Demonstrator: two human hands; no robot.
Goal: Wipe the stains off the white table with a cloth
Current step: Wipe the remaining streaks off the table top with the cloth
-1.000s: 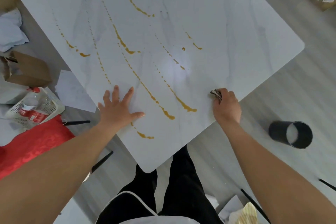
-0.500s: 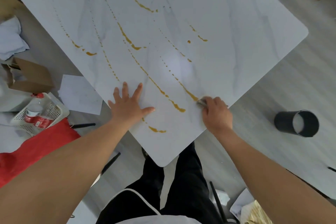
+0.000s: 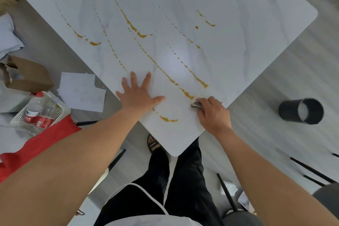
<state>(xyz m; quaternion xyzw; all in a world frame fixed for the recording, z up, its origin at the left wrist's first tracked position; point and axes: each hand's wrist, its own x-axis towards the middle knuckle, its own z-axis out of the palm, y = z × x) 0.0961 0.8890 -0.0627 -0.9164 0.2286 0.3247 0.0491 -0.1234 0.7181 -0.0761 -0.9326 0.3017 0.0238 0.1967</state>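
Left hand [image 3: 136,95] spread flat, palm pressing the white marble-veined table [image 3: 238,24] by its near corner. Right hand [image 3: 213,115] curls round a small bunched dark cloth [image 3: 196,104], at the near end of the long amber liquid streaks [image 3: 170,79]. Judged risk: so small a wad smears rather than lifts, or drags liquid over the near edge.

Fig. We see a white, grey-veined table [image 3: 238,24] crossed by yellow-brown stains [image 3: 132,24]. One long streak [image 3: 186,94] ends at the cloth [image 3: 196,104], which the right hand [image 3: 213,115] grips near the table's edge. A short streak [image 3: 167,119] lies just left of the grip, beside the flat left hand [image 3: 136,95].
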